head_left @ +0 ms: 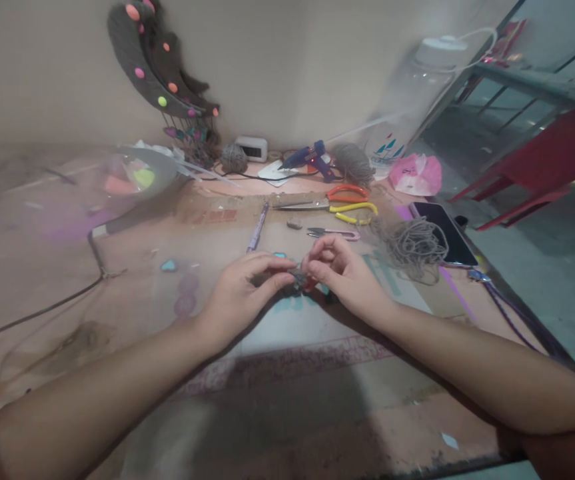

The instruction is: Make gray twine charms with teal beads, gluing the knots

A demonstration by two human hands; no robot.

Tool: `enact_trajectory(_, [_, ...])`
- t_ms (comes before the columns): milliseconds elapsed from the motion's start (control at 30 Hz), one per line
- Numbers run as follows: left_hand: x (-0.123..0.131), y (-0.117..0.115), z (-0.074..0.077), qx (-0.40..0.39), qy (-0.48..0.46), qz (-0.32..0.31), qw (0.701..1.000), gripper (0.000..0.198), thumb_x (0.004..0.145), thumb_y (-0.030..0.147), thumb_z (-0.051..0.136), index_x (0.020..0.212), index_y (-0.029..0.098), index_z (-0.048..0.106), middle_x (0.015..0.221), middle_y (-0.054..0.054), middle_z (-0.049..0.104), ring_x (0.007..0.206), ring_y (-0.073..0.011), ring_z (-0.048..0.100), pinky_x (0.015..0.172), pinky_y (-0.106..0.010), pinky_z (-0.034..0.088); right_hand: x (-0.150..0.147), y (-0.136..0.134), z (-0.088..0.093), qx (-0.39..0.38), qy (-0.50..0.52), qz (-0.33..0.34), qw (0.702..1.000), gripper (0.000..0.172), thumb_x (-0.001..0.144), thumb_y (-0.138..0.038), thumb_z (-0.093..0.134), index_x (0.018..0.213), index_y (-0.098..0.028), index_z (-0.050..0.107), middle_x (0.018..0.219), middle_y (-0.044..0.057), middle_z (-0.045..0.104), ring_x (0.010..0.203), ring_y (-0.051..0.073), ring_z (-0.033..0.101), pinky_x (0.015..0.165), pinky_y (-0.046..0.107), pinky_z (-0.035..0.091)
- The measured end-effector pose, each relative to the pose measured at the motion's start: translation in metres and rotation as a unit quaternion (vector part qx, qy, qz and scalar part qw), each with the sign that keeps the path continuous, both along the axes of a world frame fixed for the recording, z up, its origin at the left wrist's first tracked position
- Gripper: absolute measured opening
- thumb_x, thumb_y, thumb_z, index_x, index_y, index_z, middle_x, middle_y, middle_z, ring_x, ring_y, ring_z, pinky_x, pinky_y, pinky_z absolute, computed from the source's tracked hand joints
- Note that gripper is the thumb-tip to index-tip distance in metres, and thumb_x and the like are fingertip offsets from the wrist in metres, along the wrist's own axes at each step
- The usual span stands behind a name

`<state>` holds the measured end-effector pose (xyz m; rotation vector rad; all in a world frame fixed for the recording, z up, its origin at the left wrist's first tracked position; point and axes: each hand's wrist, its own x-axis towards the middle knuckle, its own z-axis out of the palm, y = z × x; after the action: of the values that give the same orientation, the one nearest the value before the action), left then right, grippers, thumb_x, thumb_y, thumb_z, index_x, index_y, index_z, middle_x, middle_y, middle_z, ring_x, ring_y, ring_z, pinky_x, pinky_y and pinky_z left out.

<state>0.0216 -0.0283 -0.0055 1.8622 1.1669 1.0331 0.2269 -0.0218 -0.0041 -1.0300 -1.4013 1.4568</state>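
Observation:
Over the middle of the table, my left hand (pixel 240 293) pinches a small dark grey piece (pixel 298 283) between thumb and fingertips. My right hand (pixel 347 277) meets it from the other side, its thumb and fingers closed at the same piece. A bit of red shows by the right fingertips, and the piece is too small and blurred to name its kind. Just beyond the hands are a purple pen (pixel 258 228) and small pink-handled thread snips (pixel 334 234). A blue heart-shaped piece (pixel 168 265) lies left of my left hand.
Scissors (pixel 350 204) with orange and yellow handles lie behind the snips. Loose grey yarn (pixel 414 247) and a phone (pixel 444 233) are at the right. Along the wall stand a blue glue gun (pixel 307 159), yarn balls and a large bottle (pixel 417 100). A cord (pixel 42 313) runs along the left.

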Motion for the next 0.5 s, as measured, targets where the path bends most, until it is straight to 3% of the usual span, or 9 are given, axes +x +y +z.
enact_trajectory(133, [-0.0008, -0.0011, -0.0024, -0.032, -0.008, 0.034, 0.999, 0.019, 0.088, 0.034, 0.071, 0.106, 0.028, 0.075, 0.106, -0.002, 0.078, 0.097, -0.0216, 0.071, 0.089, -0.036, 0.057, -0.0012, -0.0046, 0.0030, 0.048, -0.104, -0.008, 0.993, 0.022, 0.084, -0.040, 0.072, 0.082, -0.021, 0.062, 0.073, -0.001, 0.064, 0.065, 0.013, 0.060, 0.063, 0.027, 0.049])
enact_trajectory(267, [-0.0017, -0.0011, -0.0029, -0.018, 0.007, 0.031, 0.999, 0.014, 0.090, 0.036, 0.070, 0.100, 0.028, 0.075, 0.101, -0.001, 0.078, 0.095, -0.0210, 0.071, 0.090, -0.036, 0.057, -0.0011, -0.0061, 0.0049, 0.111, -0.187, -0.010, 0.976, 0.015, 0.086, -0.035, 0.068, 0.083, -0.021, 0.072, 0.077, 0.003, 0.073, 0.070, 0.017, 0.064, 0.067, 0.031, 0.049])
enact_trajectory(500, [0.0000, -0.0008, 0.0018, 0.015, 0.020, -0.001, 1.000, 0.011, 0.091, 0.032, 0.068, 0.095, 0.024, 0.074, 0.096, -0.002, 0.076, 0.090, -0.0193, 0.069, 0.085, -0.034, 0.055, 0.0002, -0.0062, 0.0029, 0.175, -0.224, -0.037, 0.958, 0.013, 0.087, -0.033, 0.069, 0.084, -0.022, 0.074, 0.081, 0.004, 0.077, 0.071, 0.018, 0.068, 0.069, 0.031, 0.053])
